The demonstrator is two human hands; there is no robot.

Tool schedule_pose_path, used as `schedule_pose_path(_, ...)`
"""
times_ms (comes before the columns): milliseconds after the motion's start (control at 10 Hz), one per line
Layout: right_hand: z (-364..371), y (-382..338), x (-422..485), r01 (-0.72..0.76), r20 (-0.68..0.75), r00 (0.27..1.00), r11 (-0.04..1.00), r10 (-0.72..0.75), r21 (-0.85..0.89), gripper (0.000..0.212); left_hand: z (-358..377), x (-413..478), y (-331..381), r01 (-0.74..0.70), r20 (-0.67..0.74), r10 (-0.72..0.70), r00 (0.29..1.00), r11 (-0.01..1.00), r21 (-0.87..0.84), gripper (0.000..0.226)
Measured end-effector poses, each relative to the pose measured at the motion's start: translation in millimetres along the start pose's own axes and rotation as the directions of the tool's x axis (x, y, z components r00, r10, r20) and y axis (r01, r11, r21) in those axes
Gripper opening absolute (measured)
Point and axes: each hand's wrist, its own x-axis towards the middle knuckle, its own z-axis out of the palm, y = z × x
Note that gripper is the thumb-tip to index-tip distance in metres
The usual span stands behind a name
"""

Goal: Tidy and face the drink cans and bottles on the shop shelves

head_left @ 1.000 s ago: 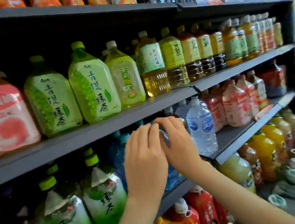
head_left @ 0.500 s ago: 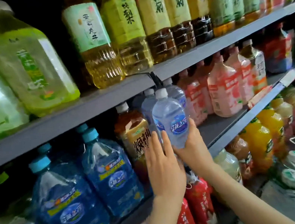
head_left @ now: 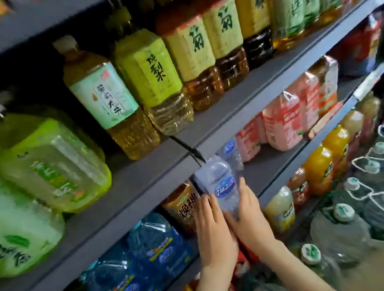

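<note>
Head view: the tea bottles (head_left: 148,76) on the upper shelf mostly face label-out, so that row looks done; the blue jugs (head_left: 157,243) lower left seem unevenly turned and probably need facing. At the front edge of the lower shelf (head_left: 266,168), just right of a brown bottle (head_left: 183,205), is the water bottle (head_left: 221,186), label toward me. My right hand (head_left: 250,222) wraps its lower half in a firm grip; my left hand (head_left: 213,231) presses flat-fingered against the other side. Both forearms reach up from below.

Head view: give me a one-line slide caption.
Left hand presses and right hand grips a clear water bottle, blue label facing out, at the grey shelf.
</note>
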Motion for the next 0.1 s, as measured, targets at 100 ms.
schedule_pose_path(100,-30.8,-25.8,-32.6,-0.048,0.206,0.977,0.996,0.062,-0.074,0.043,-48.7,-9.4,26.0,0.118,0.276,-0.084,0.957,0.987,-0.109,0.063)
